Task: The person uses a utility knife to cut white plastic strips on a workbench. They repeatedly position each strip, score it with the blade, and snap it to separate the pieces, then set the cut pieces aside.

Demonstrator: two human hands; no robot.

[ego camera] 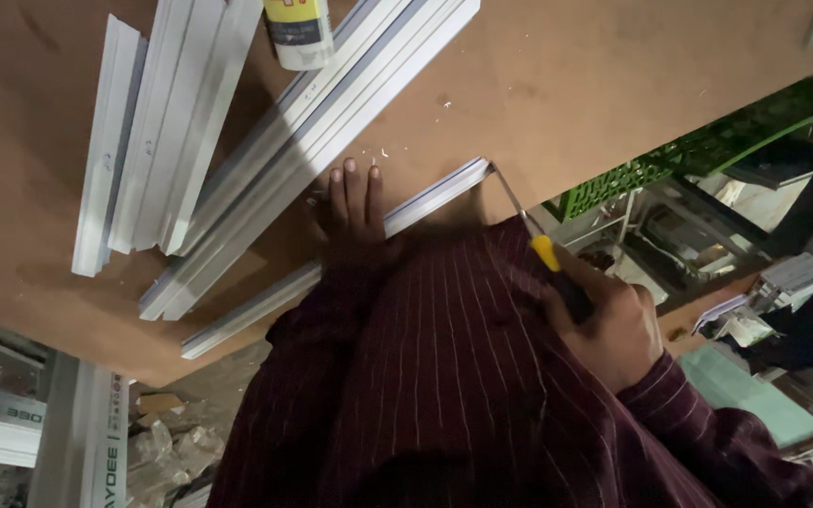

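Observation:
My left hand (351, 209) lies flat, fingers together, pressing a long white profile strip (430, 198) onto the brown board (557, 75). My right hand (609, 325) grips a screwdriver (546, 252) with a yellow and black handle. Its metal shaft reaches up to the right end of the strip and touches it there. My striped dark red sleeve hides the middle of the strip.
Several longer white profiles (303, 141) lie slanted on the board, with a shorter bundle (157, 122) at the left. A white and yellow bottle (298, 33) stands at the top edge. A green crate (670, 165) and clutter sit below the board's right edge.

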